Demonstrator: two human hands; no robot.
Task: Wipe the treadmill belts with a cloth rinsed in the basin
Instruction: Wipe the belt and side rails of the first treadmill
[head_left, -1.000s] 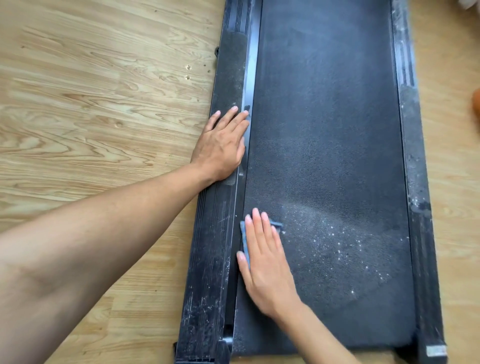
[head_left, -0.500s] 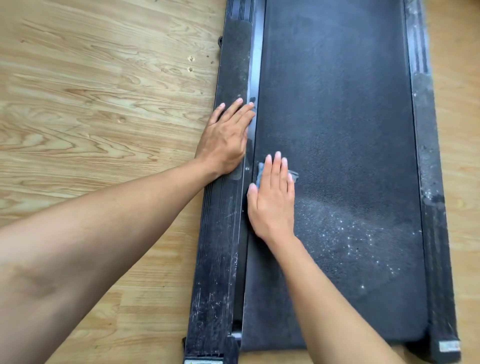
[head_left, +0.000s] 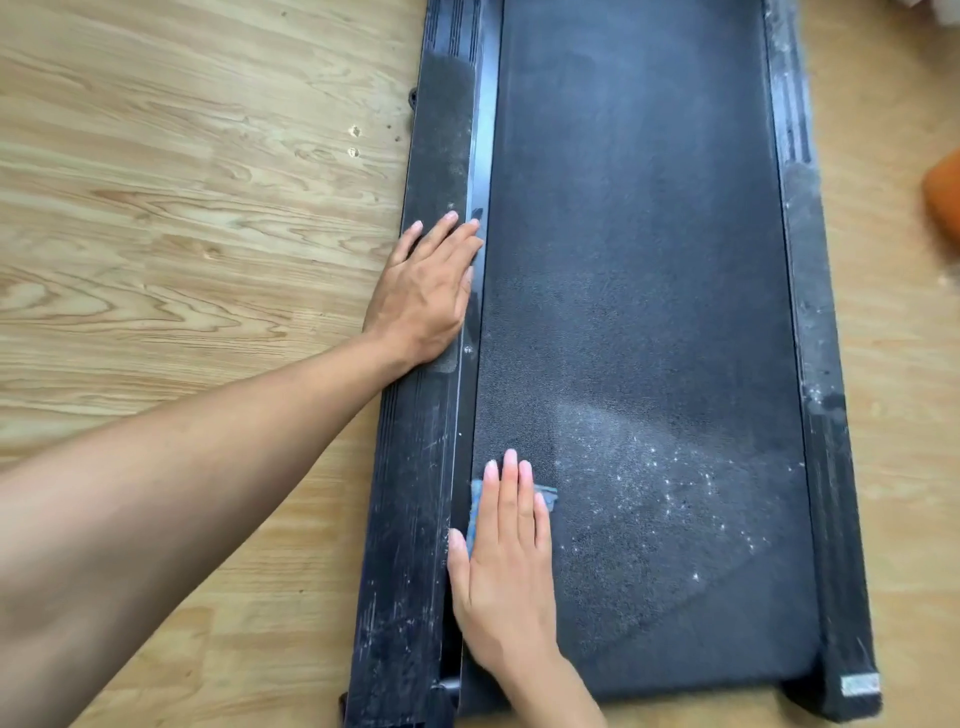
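bright, even daylight | soft shadows | edges perhaps slightly blurred, wide-angle bowed

- The right hand (head_left: 506, 571) lies flat, fingers straight, pressing a blue cloth (head_left: 546, 496) onto the treadmill belt (head_left: 649, 260) near its left edge.
- The left hand (head_left: 428, 291) rests flat on the left side rail (head_left: 415, 545).
- White specks dot the belt beside the cloth.
- The treadmill lies on a wooden floor (head_left: 182, 208).

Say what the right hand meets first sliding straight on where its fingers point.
Only bare belt as far as the picture shows; the left hand on the side rail looks just clear of that line.
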